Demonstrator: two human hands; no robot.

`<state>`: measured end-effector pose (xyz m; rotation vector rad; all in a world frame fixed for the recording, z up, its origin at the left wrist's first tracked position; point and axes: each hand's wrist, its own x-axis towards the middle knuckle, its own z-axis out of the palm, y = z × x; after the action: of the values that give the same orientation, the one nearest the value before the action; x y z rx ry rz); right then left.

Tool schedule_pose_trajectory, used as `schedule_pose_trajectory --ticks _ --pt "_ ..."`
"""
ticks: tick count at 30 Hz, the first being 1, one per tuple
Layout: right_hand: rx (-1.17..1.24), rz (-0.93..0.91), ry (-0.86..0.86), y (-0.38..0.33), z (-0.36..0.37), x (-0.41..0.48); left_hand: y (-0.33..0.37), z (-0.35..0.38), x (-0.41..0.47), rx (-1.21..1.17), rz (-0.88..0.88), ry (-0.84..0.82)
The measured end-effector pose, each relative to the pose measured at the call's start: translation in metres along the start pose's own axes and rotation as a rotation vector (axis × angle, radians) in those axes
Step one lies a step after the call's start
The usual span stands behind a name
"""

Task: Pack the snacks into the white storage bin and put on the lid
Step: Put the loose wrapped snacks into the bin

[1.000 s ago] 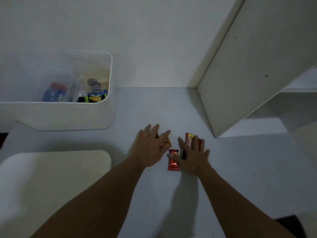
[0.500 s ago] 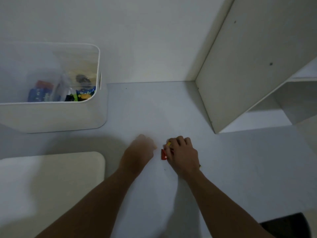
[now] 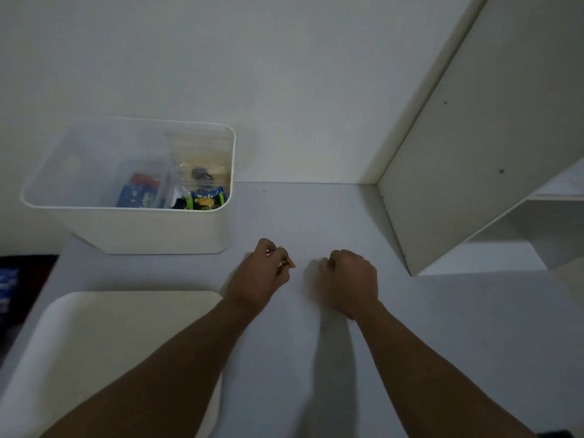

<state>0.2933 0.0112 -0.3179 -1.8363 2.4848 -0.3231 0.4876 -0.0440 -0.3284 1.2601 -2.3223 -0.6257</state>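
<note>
Left hand (image 3: 262,275): is curling its fingers round a small snack (image 3: 292,264), whose orange tip is poking out at the fingertips, toward the other hand.
Right hand (image 3: 350,279): is lying knuckles up with the fingers tucked under in a fist. It is blurred, and I cannot tell whether anything is being held inside.
Between the hands: a bare strip of table top (image 3: 316,216) is showing, with no loose snack on it.
White storage bin (image 3: 142,230): is standing open, up and to the left of both hands, against the wall. Its near right corner is sitting just beyond the left hand.
Nearer hand: the left is lying closer to the bin, and the right is having to cross past it.
Bin's long axis: is running left to right across the view, so the opening is offering its long side to the hands.
Inside: a blue packet (image 3: 139,194) and a dark packet (image 3: 205,200) with yellow and green are lying on the bottom, toward the right end.
Lid (image 3: 110,343): is lying flat at the near left, partly under the left forearm, apart from the bin.
Step, as I judge it: the snacks are being gathered for the carry to the bin, with the lid not yet on.
</note>
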Motion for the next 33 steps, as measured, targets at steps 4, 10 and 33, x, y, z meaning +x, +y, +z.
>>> schedule_pose_trajectory --ticks 4,10,33 --pt "0.035 0.016 0.049 -0.035 -0.036 0.017 0.013 -0.053 0.009 -0.019 0.083 0.109" --pt "0.204 0.04 0.175 -0.124 -0.104 0.064 0.003 -0.145 0.023 -0.047 0.043 0.279" --pt "0.169 -0.12 0.07 -0.249 -0.076 0.134 -0.104 -0.226 0.064 -0.078 -0.154 0.376"
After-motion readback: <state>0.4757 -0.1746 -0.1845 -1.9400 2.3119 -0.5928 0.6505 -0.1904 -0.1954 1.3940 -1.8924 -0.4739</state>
